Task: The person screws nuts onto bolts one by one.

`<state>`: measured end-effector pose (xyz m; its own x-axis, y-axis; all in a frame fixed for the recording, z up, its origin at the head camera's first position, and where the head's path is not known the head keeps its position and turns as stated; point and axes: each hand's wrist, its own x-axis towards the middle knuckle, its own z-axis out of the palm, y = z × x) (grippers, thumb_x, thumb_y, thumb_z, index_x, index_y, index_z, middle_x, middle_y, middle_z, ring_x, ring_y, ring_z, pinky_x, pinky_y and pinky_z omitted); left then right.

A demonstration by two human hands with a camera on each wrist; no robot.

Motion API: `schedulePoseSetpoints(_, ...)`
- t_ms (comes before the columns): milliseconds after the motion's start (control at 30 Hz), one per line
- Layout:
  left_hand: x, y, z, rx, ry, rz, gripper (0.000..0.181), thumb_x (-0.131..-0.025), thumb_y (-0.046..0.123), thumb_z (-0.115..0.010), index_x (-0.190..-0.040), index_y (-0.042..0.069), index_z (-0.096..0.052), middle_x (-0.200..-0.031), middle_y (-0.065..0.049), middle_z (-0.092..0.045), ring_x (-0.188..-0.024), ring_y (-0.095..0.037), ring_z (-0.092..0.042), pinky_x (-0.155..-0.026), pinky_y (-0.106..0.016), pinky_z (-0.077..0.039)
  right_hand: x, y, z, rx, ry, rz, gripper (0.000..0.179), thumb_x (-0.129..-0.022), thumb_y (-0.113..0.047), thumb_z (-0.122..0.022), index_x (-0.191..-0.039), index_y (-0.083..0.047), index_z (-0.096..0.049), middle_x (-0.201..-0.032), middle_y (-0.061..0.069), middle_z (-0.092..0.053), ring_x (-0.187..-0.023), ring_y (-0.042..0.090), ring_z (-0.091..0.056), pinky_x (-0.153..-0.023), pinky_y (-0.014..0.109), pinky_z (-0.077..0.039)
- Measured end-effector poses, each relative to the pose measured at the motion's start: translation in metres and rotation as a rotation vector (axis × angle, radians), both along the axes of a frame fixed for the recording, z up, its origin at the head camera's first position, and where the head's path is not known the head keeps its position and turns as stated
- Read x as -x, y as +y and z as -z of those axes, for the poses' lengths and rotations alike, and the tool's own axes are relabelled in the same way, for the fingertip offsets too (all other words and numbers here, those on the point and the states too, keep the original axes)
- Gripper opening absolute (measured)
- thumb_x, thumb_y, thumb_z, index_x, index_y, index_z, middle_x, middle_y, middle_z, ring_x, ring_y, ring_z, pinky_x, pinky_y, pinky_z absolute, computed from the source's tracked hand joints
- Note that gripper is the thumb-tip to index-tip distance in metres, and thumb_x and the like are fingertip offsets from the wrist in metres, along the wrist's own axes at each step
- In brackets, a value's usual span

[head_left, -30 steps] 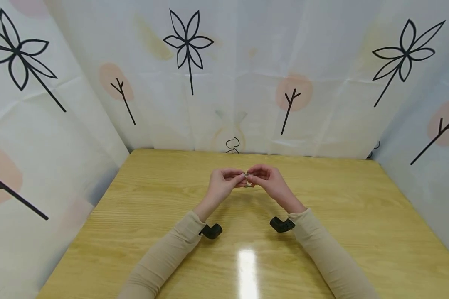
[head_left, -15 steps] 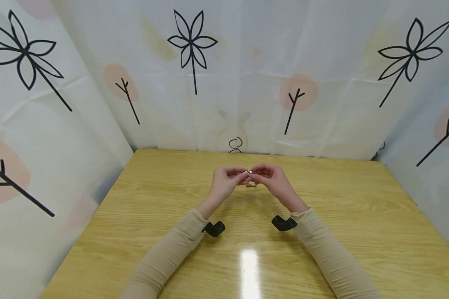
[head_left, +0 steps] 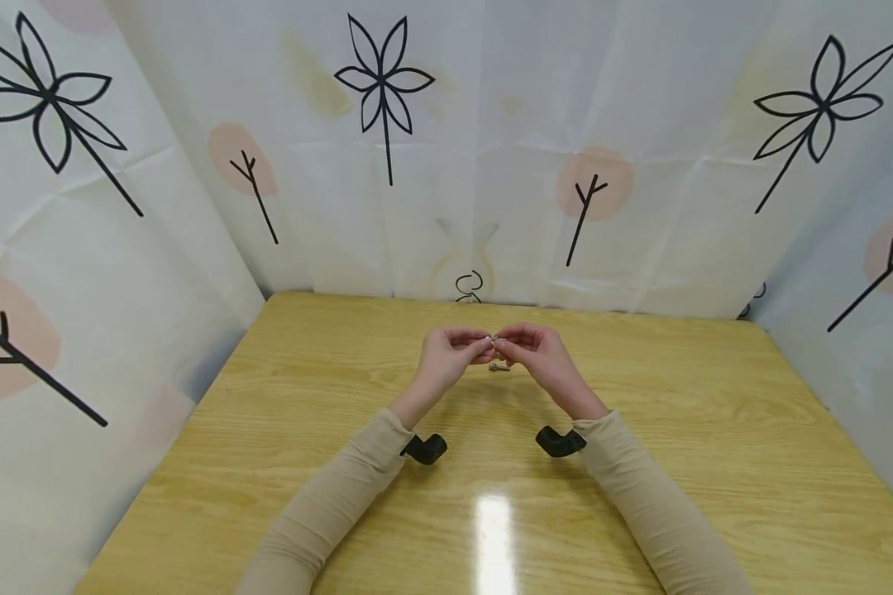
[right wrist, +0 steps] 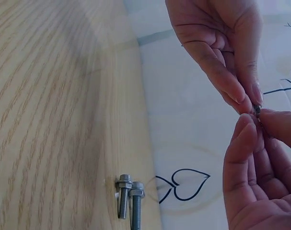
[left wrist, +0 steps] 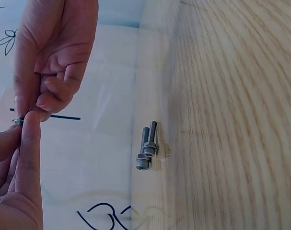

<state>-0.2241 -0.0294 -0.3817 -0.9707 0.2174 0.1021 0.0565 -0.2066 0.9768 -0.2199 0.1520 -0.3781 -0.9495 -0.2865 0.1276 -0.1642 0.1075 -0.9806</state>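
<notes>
My left hand [head_left: 444, 355] and right hand [head_left: 539, 351] meet fingertip to fingertip above the far half of the table. Between them they pinch a small metal bolt [left wrist: 19, 122], mostly hidden by the fingers. In the right wrist view, its shiny end [right wrist: 257, 109] shows between the thumbs and forefingers. Just beyond and below the hands, two hex-nut bolts lie side by side on the wood: one bolt [right wrist: 123, 201] and a second bolt [right wrist: 137, 206], each with a nut close to its head.
A light wooden table [head_left: 327, 388] reaches back to white curtains [head_left: 476, 165] printed with flowers and twigs, on three sides. Black wrist cameras, one at the left cuff [head_left: 426, 449] and one at the right cuff [head_left: 558, 442], hang over the table.
The fingertips have come closer around the bolt, which showed more of its shank half a second ago and is now mostly covered. The bolts on the table have not moved.
</notes>
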Motion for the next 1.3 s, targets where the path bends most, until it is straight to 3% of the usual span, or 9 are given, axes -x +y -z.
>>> schedulePoseSetpoints(133,0.0004,0.0004,0.0003,0.015,0.013,-0.004,0.018,-0.088,-0.003,-0.066,-0.103,-0.012,-0.067,-0.091,-0.024,-0.069,-0.080,-0.026,-0.071,-0.077,-0.038,-0.060,0.0008,-0.0007,0.0001,-0.034,0.001,0.004,0.025,-0.096,-0.020,-0.061,-0.106,0.003,-0.065,-0.090,0.015,-0.067,-0.079,0.032,-0.059,-0.075,0.056,-0.053)
schedulePoseSetpoints(300,0.0009,0.0005,0.0046,0.002,0.025,0.002,0.018,-0.087,-0.004,-0.067,-0.103,-0.013,-0.067,-0.090,-0.025,-0.068,-0.079,-0.026,-0.071,-0.077,-0.041,-0.060,0.0001,0.0006,0.0011,-0.015,0.002,0.005,0.024,-0.094,-0.015,-0.064,-0.110,0.003,-0.063,-0.098,0.016,-0.066,-0.084,0.032,-0.062,-0.077,0.051,-0.054)
schedulePoseSetpoints(533,-0.0007,0.0013,0.0093,0.021,0.027,0.017,0.019,-0.087,-0.001,-0.067,-0.103,-0.012,-0.068,-0.092,-0.025,-0.068,-0.083,-0.030,-0.070,-0.082,-0.048,-0.057,-0.0004,0.0019,0.0039,-0.059,-0.001,0.025,0.028,-0.095,-0.021,-0.063,-0.108,0.004,-0.065,-0.097,0.026,-0.064,-0.085,0.042,-0.058,-0.075,0.050,-0.054)
schedulePoseSetpoints(633,-0.0008,0.0015,0.0090,0.028,0.022,0.012,0.018,-0.088,-0.002,-0.067,-0.102,-0.012,-0.068,-0.092,-0.026,-0.068,-0.083,-0.032,-0.070,-0.081,-0.046,-0.058,0.0004,0.0017,0.0043,-0.061,-0.028,0.027,0.030,-0.096,-0.024,-0.062,-0.109,0.003,-0.064,-0.096,0.023,-0.065,-0.086,0.040,-0.059,-0.078,0.055,-0.052)
schedulePoseSetpoints(833,-0.0012,0.0007,0.0088,0.024,0.023,0.008,0.016,-0.088,-0.003,-0.066,-0.101,-0.012,-0.068,-0.092,-0.026,-0.068,-0.081,-0.028,-0.070,-0.080,-0.045,-0.059,0.0022,0.0021,0.0053,-0.033,-0.012,-0.007,0.025,-0.093,-0.015,-0.066,-0.111,0.002,-0.063,-0.098,0.014,-0.066,-0.091,0.049,-0.054,-0.080,0.057,-0.052)
schedulePoseSetpoints(1067,-0.0022,0.0017,0.0081,0.037,0.010,0.005,0.016,-0.088,-0.002,-0.066,-0.101,-0.011,-0.068,-0.090,-0.022,-0.069,-0.081,-0.027,-0.070,-0.081,-0.047,-0.058,0.0003,0.0023,0.0039,-0.073,-0.026,0.008,0.030,-0.097,-0.023,-0.060,-0.109,0.004,-0.065,-0.097,0.026,-0.064,-0.083,0.040,-0.056,-0.073,0.050,-0.053)
schedulePoseSetpoints(1300,-0.0026,0.0028,0.0067,0.029,0.001,0.011,0.016,-0.087,-0.004,-0.066,-0.101,-0.013,-0.068,-0.090,-0.023,-0.069,-0.081,-0.030,-0.070,-0.082,-0.047,-0.058,-0.0011,0.0052,0.0050,-0.046,0.002,0.003,0.026,-0.092,-0.016,-0.067,-0.109,0.003,-0.063,-0.098,0.019,-0.065,-0.088,0.044,-0.058,-0.080,0.053,-0.053)
